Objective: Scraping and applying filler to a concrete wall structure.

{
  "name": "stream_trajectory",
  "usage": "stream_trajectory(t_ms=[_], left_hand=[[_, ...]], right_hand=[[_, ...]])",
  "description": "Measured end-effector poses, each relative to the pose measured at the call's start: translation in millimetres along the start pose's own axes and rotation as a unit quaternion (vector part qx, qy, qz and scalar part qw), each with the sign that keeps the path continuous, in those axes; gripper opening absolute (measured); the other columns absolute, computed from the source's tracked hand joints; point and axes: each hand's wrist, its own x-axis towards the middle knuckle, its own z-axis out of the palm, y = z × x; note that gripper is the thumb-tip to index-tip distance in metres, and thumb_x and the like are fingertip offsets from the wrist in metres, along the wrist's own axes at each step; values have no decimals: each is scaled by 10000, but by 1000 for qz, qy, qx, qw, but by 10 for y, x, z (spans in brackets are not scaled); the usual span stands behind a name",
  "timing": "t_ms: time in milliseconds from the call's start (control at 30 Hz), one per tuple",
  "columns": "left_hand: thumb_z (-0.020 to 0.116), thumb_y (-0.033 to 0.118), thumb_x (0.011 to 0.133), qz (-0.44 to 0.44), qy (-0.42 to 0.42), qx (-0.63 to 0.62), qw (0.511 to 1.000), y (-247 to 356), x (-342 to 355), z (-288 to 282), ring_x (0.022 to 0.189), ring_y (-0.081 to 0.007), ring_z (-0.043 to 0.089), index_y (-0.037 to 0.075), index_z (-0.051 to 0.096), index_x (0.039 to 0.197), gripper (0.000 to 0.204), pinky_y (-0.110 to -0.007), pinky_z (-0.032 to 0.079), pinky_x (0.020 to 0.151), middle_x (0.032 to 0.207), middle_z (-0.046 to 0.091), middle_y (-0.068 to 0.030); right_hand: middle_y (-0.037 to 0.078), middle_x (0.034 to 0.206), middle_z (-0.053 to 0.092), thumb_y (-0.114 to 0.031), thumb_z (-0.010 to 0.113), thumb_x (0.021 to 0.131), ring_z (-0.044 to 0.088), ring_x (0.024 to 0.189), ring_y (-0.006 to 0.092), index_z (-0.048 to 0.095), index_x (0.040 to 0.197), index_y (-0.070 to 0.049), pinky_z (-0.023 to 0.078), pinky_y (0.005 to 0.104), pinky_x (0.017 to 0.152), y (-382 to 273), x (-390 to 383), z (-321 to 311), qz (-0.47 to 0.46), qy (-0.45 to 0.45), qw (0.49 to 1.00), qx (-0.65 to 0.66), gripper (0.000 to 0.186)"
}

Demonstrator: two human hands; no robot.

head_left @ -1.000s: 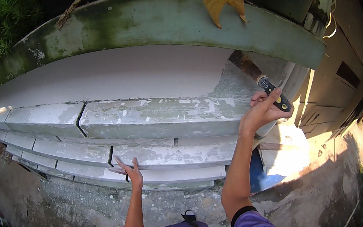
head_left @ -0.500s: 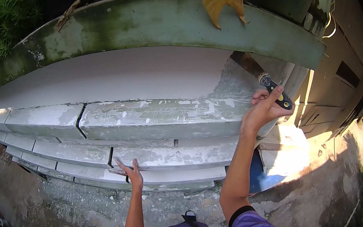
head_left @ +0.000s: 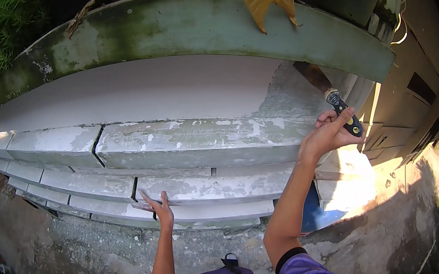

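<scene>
My right hand [head_left: 329,132] is closed around the dark handle of a putty knife [head_left: 343,111]. Its rusty brown blade [head_left: 312,76] points up and left, close to the grey patch [head_left: 295,89] at the right end of a smooth white wall panel [head_left: 181,86]. I cannot tell whether the blade touches the surface. Lower down, my left hand [head_left: 163,214] has its fingers spread apart beside the lower stepped ledges [head_left: 211,190]. A thin brownish edge shows under those fingers, too small to make out.
Above the panel curves a green, mould-stained ledge [head_left: 219,26] with a dry yellow leaf [head_left: 271,3] hanging over it. Pale, patchy blocks form the upper step [head_left: 202,137]. A blue object [head_left: 319,211] stands behind my right forearm. Green plants [head_left: 1,42] grow at far left.
My right hand has moved slightly right with the putty knife, drawing the blade away from the white area's edge. My left hand stays in place.
</scene>
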Motion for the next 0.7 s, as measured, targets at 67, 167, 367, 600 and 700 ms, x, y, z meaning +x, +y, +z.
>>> stream_trajectory(t_ms=[67, 167, 367, 600, 700], left_hand=[[598, 239, 1013, 37, 9, -11, 999, -69, 29, 11, 1536, -300, 75, 113, -45, 1609, 886, -425, 66, 1230, 1667, 25, -212], [600, 241, 1012, 35, 5, -23, 999, -154, 8, -48, 1536, -297, 75, 122, -55, 1610, 894, -425, 66, 1229, 1668, 31, -211], [603, 248, 1011, 29, 6, 7, 1000, -59, 6, -40, 1538, -306, 69, 117, -47, 1608, 893, -427, 59, 1230, 1664, 33, -222], [617, 204, 998, 14, 7, 2, 1000, 15, -28, -6, 1534, -314, 82, 76, -35, 1603, 899, -425, 96, 1225, 1659, 34, -233], [606, 260, 1008, 21, 6, -1, 1000, -2, -12, -18, 1538, -307, 68, 96, -36, 1605, 892, -426, 81, 1231, 1665, 28, -216]], right_hand=[[65, 721, 533, -310, 599, 1025, 500, 500, 100, 266, 1136, -143, 307, 207, 391, 117, 33, 34, 15, -37, 999, -7, 388], [56, 691, 517, -303, 596, 1027, 497, 497, 98, 270, 1133, -137, 308, 203, 390, 29, 114, 22, 29, -94, 995, -12, 381], [86, 783, 530, -274, 611, 1020, 499, 502, 100, 284, 1135, -127, 314, 208, 386, -49, 70, 106, -33, -101, 994, -31, 376], [97, 857, 539, -258, 631, 1009, 441, 463, 111, 250, 1216, -125, 325, 233, 419, 133, 173, 156, 2, -137, 991, 8, 454], [95, 850, 529, -246, 635, 1006, 424, 452, 112, 244, 1206, -118, 321, 236, 416, 80, 256, 171, -15, -178, 984, 12, 457]])
